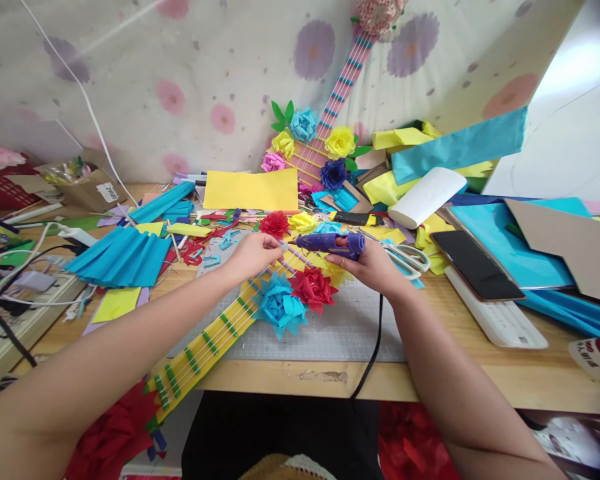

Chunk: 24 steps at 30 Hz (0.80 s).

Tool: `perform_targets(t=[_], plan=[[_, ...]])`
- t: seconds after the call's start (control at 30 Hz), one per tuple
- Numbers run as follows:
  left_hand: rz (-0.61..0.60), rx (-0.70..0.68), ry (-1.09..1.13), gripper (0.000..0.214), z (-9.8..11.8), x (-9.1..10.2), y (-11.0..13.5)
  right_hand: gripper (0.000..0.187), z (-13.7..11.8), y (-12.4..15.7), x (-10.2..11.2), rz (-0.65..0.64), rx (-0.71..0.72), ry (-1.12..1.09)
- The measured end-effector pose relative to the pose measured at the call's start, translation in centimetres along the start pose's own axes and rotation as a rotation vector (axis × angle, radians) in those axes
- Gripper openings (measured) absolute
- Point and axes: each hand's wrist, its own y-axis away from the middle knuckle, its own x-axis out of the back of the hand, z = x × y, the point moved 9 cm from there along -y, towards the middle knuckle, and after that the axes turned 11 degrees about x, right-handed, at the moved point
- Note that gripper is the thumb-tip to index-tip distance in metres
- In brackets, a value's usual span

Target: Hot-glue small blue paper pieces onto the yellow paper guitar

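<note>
My right hand [373, 267] is wrapped round a purple hot glue gun [333, 245], whose nozzle points left. At its tip my left hand [257, 255] is closed in a pinch; a small pale bit shows at the fingertips, too small to name. Below both hands lies a yellow paper guitar [225, 328] with white strings and green frets. On its body sit a blue paper flower [281, 303], a red paper flower [314, 289], another red flower [274, 225] and a yellow flower [303, 221]. My hands partly hide the guitar's body.
A grey cutting mat [340, 333] lies under the guitar. Scissors [405, 259], a phone [475, 263] and a white keyboard-like object [497, 310] are at right. Pleated blue paper [120, 257] and scraps lie left. A pink paper guitar [340, 93] leans behind. The gun's black cord [377, 347] hangs over the edge.
</note>
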Motion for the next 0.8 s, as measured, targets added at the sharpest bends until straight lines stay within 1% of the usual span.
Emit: perform_targets(t=[0.2, 0.33, 0.43, 0.53, 0.6, 0.63, 0.7, 0.73, 0.77, 0.8], plan=[[0.012, 0.024, -0.008, 0.010, 0.3, 0.2, 0.4, 0.039, 0.0, 0.0, -0.4, -0.047, 0.005, 0.052], [0.012, 0.032, -0.008, 0.009, 0.7, 0.2, 0.7, 0.037, 0.0, -0.1, -0.4, -0.050, 0.003, 0.074], [0.017, 0.017, 0.028, 0.008, 0.8, 0.3, 0.7, 0.036, 0.1, 0.0, 0.1, -0.007, 0.001, 0.063], [0.012, -0.007, 0.117, 0.007, 0.9, 0.6, 0.7, 0.037, 0.6, 0.3, 1.2, 0.072, -0.026, 0.032], [0.004, -0.012, 0.186, 0.010, 0.9, 0.9, 0.7, 0.038, 1.6, 0.6, 2.6, 0.172, -0.090, 0.008], [0.003, -0.013, 0.221, 0.012, 0.8, 1.1, 0.7, 0.038, 2.3, 0.9, 3.4, 0.243, -0.149, 0.005], [0.013, -0.021, 0.292, 0.018, 0.6, 1.9, 0.7, 0.038, 4.4, 2.0, 5.1, 0.396, -0.314, 0.027], [0.021, -0.030, 0.326, 0.020, 0.6, 2.4, 0.7, 0.038, 5.5, 2.7, 5.7, 0.452, -0.404, 0.047], [0.028, -0.045, 0.358, 0.022, 0.5, 2.8, 0.8, 0.037, 6.7, 3.3, 5.9, 0.482, -0.486, 0.064], [0.039, -0.060, 0.387, 0.024, 0.5, 3.3, 0.8, 0.035, 7.7, 3.7, 5.9, 0.483, -0.552, 0.071]])
